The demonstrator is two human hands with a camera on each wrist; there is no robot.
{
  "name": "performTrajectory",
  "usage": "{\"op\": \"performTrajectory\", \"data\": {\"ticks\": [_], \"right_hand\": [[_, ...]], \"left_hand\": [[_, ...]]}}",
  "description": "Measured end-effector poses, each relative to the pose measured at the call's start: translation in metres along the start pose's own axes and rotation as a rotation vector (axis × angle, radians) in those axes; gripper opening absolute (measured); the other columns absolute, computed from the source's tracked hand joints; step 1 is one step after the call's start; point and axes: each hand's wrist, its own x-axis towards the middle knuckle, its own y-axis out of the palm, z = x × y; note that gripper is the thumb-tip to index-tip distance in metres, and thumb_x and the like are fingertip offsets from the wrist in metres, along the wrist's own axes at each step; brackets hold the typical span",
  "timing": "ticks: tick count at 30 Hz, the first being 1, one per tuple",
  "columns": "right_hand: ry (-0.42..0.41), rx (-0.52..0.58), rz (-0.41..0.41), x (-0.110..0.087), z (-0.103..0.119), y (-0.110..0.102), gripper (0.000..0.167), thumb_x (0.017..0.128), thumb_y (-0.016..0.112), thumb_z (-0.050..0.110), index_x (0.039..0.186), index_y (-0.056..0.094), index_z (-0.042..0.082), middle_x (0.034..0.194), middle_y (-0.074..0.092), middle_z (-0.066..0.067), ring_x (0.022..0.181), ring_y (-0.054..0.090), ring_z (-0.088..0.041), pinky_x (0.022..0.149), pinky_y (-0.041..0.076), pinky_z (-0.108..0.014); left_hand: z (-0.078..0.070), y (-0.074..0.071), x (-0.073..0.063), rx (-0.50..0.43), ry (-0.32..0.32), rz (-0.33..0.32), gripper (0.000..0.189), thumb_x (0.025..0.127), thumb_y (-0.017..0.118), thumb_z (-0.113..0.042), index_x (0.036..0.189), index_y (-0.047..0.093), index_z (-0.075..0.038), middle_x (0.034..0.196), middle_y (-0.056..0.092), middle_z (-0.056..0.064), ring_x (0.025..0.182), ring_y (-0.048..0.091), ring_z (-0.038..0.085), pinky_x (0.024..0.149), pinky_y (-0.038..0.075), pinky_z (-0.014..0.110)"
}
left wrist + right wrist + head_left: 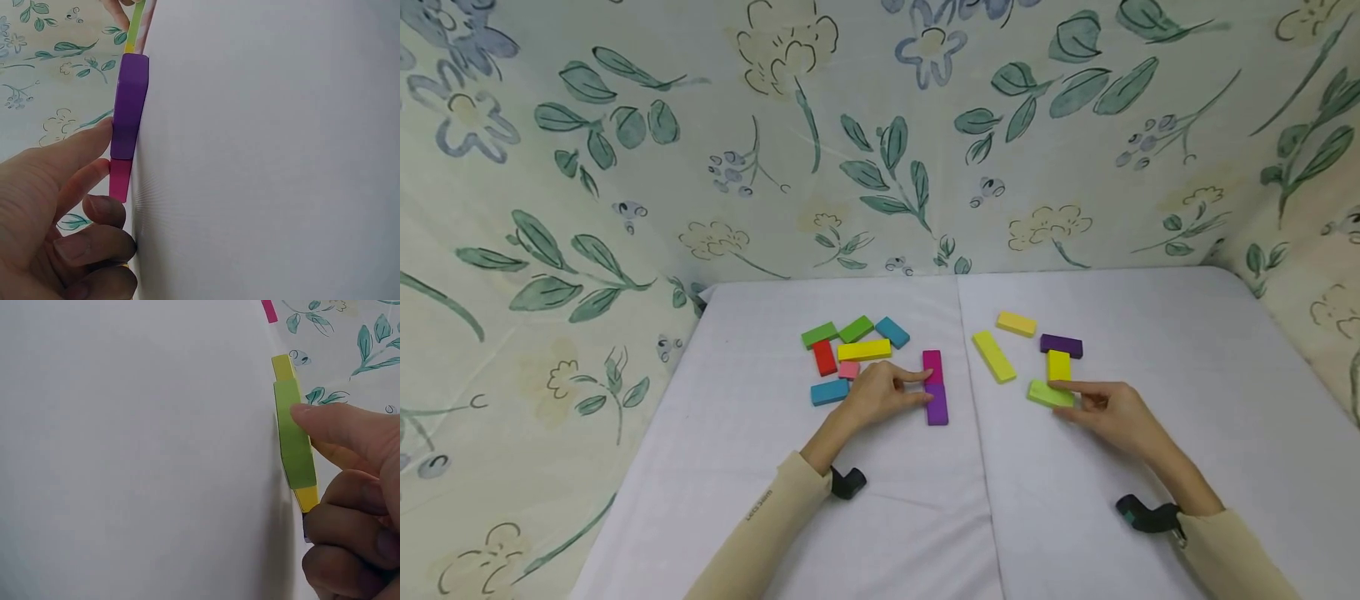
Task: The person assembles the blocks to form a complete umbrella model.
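At the left of the softly wrinkled white cloth (pixel 737 375) lies a loose cluster of smooth, straight-edged blocks (pixel 824 358): green, red, blue, pink and a longer yellow one. Beside it the left hand (pixel 880 393) has thumb and index stretched out, tips touching the magenta block (pixel 932 365) and the violet block (pixel 937 406), which lie end to end as one bar. Further right, a yellow-green bar (pixel 994 357) slants near a pale yellow block (pixel 1017 324). Then come the lime block (pixel 1045 393), a bright yellow block (pixel 1058 365) running away from it, and a dark purple block (pixel 1062 345) across the far end. The right hand (pixel 1108 412) pinches the lime block between thumb and index. The step in hand looks like lining up blocks edge to edge; the next move probably calls for small, level nudges and a gentle release, so the joints stay true.
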Motion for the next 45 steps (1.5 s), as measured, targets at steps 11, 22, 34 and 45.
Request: {"op": "performTrajectory", "data": {"ticks": [11,22,34,45], "right_hand": [[0.027,0.011,-0.156,-0.008,0.009,0.017,0.037,0.087,0.082,0.014,0.122,0.076,0.004,0.061,0.040,0.001,0.052,0.034,-0.007,0.045,0.026,-0.022],[-0.007,0.085,0.049,-0.003,0.012,-0.003,0.038,0.097,0.073,0.022,0.131,0.071,0.004,0.071,0.043,-0.001,0.059,0.040,-0.009,0.050,0.032,-0.025],[-0.249,0.157,0.404,0.015,-0.007,-0.023,0.061,0.085,0.073,-0.006,0.144,0.061,0.009,0.067,0.037,0.003,0.059,0.040,-0.007,0.054,0.034,-0.026],[-0.271,0.104,0.436,0.027,-0.003,-0.018,0.065,0.087,0.075,-0.002,0.148,0.058,0.013,0.067,0.036,0.009,0.060,0.040,-0.003,0.056,0.035,-0.026]], "left_hand": [[0.000,0.000,0.000,-0.004,-0.001,-0.001,0.046,0.089,0.081,-0.043,0.131,0.070,-0.029,0.055,0.042,-0.003,0.054,0.044,0.015,0.048,0.029,0.020],[-0.002,-0.002,0.002,-0.006,-0.033,0.019,0.046,0.088,0.082,-0.044,0.130,0.071,-0.030,0.057,0.045,-0.001,0.056,0.047,0.016,0.048,0.031,0.021],[-0.006,-0.001,0.003,0.009,-0.037,0.013,0.042,0.089,0.081,-0.041,0.128,0.072,-0.028,0.055,0.041,-0.003,0.055,0.046,0.015,0.048,0.030,0.021],[-0.004,-0.001,0.002,0.011,-0.057,0.019,0.043,0.090,0.080,-0.044,0.130,0.071,-0.030,0.054,0.040,-0.002,0.053,0.044,0.015,0.047,0.029,0.021]]}}
